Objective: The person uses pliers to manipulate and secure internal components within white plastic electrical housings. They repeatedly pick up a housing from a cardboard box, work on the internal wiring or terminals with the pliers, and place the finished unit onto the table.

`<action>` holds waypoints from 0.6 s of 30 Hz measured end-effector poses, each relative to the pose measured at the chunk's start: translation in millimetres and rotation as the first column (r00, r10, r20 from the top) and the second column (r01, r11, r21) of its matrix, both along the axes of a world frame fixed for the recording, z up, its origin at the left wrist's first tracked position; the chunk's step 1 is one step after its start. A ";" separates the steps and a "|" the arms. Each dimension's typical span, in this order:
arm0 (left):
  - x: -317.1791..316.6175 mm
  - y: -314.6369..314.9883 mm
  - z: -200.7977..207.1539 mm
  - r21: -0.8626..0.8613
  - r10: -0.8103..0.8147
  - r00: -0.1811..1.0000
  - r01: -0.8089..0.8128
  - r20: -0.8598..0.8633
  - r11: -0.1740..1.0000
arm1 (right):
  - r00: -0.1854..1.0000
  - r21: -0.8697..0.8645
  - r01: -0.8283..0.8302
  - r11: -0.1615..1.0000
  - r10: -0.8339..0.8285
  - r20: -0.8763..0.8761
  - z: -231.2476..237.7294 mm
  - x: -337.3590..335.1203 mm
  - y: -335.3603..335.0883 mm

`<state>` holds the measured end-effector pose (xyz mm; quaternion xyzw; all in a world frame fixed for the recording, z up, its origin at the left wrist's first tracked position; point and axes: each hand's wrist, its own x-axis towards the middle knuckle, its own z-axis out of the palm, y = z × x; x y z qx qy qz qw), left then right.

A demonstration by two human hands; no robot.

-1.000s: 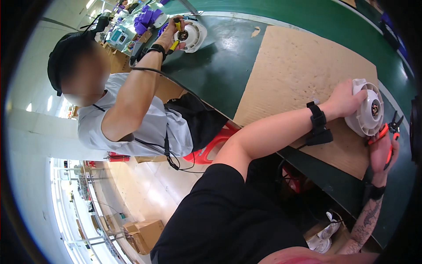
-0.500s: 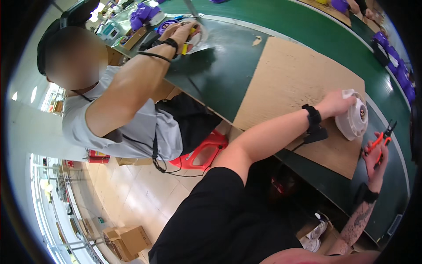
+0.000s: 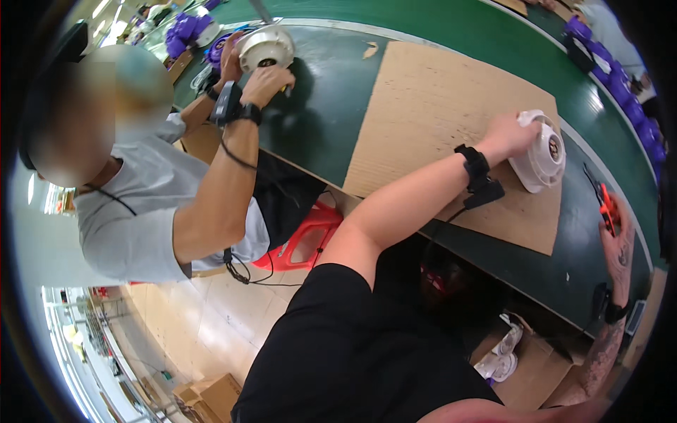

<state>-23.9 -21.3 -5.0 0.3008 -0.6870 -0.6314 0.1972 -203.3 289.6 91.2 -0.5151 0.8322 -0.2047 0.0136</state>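
My left hand point(image 3: 513, 134) is closed on the rim of a white round plastic housing point(image 3: 534, 166), which stands tilted on the cardboard sheet point(image 3: 437, 113). Dark and coppery parts show in the opening at the housing's centre. To the right, over the green tabletop, my right hand point(image 3: 618, 233) grips a pair of pliers point(image 3: 606, 203) with orange-red handles. The dark jaws point away from me, toward the far side of the table, apart from the housing.
On the left a co-worker's hands point(image 3: 266, 84) work on a similar white housing point(image 3: 268, 46). A green conveyor belt point(image 3: 423, 20) runs behind the table, with purple parts point(image 3: 620, 81) beyond it. Below the table edge sits an open carton point(image 3: 539, 359) with white parts; a red stool point(image 3: 303, 243) stands left.
The pliers have swung leftward at the jaws, and their handles now look closer together. My left hand still holds the housing. The co-worker's housing has turned, and the whole view has shifted.
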 end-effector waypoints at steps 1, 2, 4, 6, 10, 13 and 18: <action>-0.8 -0.7 -4.3 -0.028 0.014 0.999 -0.015 -0.031 0.999 | 0.990 0.018 -0.031 0.999 0.034 -0.135 10.3 8.6 -6.1; -3.2 -2.0 -8.3 -0.055 0.025 0.998 -0.029 -0.061 0.998 | 0.978 0.078 -0.053 0.996 0.067 -0.196 27.7 14.9 -16.6; -13.8 -1.6 -8.5 -0.098 -0.050 0.998 0.047 -0.026 0.994 | 0.903 0.058 -0.160 0.985 0.170 -0.395 42.6 27.9 -27.0; -22.0 -14.1 -17.3 -0.150 -0.170 0.985 0.163 -0.039 0.975 | 0.874 0.121 -0.157 0.980 0.195 -0.446 62.9 52.4 -43.3; -1.8 -11.9 -3.8 0.143 -0.105 0.978 0.131 -0.180 0.981 | 0.625 0.173 -0.293 0.940 0.325 -0.710 81.1 58.2 -65.2; -5.5 -0.2 6.4 0.127 -0.084 0.982 0.106 -0.169 0.986 | 0.735 0.332 -0.176 0.927 0.348 -0.582 109.6 88.6 -79.1; -1.2 1.5 5.9 0.024 -0.004 0.993 0.007 -0.115 1.000 | 0.610 0.399 -0.092 0.913 0.368 -0.702 112.4 92.4 -82.0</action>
